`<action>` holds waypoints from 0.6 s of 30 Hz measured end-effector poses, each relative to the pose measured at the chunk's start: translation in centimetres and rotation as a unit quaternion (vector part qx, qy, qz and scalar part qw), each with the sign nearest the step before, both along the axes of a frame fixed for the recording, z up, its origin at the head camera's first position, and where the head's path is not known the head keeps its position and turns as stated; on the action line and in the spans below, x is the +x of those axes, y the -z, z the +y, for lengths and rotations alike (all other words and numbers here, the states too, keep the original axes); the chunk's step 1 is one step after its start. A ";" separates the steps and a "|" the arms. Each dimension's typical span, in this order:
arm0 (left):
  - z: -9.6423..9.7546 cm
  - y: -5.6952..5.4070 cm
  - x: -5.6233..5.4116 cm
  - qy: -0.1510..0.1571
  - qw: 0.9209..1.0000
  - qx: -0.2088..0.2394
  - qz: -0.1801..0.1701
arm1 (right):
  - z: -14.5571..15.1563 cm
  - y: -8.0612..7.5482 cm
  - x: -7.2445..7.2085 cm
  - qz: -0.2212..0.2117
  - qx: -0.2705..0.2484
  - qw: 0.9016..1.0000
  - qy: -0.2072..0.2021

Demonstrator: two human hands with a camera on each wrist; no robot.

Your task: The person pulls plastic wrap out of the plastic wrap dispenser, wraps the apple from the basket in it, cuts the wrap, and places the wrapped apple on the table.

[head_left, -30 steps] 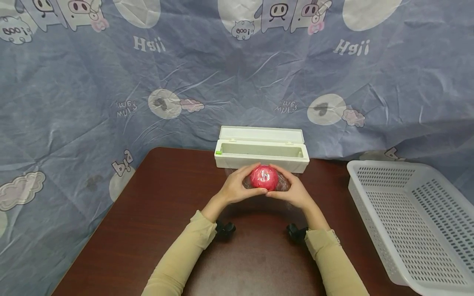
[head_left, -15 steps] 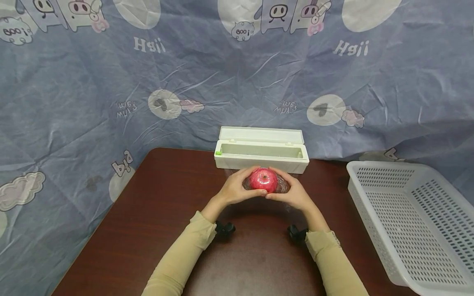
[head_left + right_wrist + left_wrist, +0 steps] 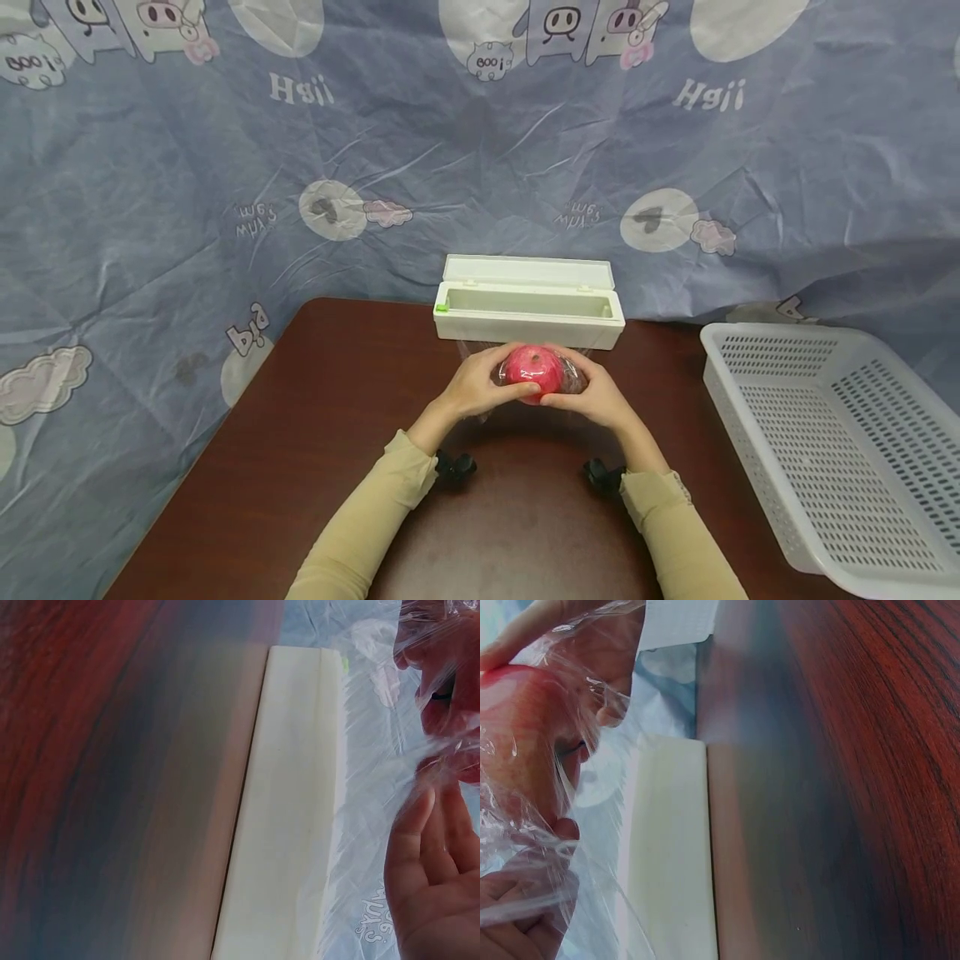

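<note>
Above a dark wooden table (image 3: 360,358), a left hand (image 3: 476,383) curls its thumb and fingers around one side of a red, apple-like fruit (image 3: 534,369) in clear plastic film (image 3: 510,844), held before an open white box (image 3: 525,330). The right hand (image 3: 600,397) grips the opposite side; a pale perforated basket (image 3: 750,454) stands farther right. The fruit looks firm, fairly light and prone to bruising, its film thin, slick and clingy; a two-sided hold around its widest part, pinning the film, seems surest. On the printed blue cloth (image 3: 187,167) behind, "BOO!" and "Haii" alternate left to right, above an upside-down "why me?"; a tilted word at lower left resists sure reading. No brand is legible on the box.
</note>
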State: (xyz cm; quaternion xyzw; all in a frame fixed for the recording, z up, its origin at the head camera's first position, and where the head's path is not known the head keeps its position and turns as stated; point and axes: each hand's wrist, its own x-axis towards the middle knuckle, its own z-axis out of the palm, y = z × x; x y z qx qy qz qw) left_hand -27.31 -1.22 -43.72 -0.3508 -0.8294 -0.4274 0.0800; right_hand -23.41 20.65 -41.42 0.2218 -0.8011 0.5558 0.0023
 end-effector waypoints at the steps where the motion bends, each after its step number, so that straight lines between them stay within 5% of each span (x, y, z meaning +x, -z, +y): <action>1: 0.0 0.0 0.0 0.003 1.000 0.000 -0.002 | 0.0 0.1 0.0 0.002 0.002 1.000 0.000; 18: -0.1 0.2 0.3 0.008 1.000 -0.002 -0.018 | -0.6 1.7 0.2 0.069 0.009 0.997 -0.016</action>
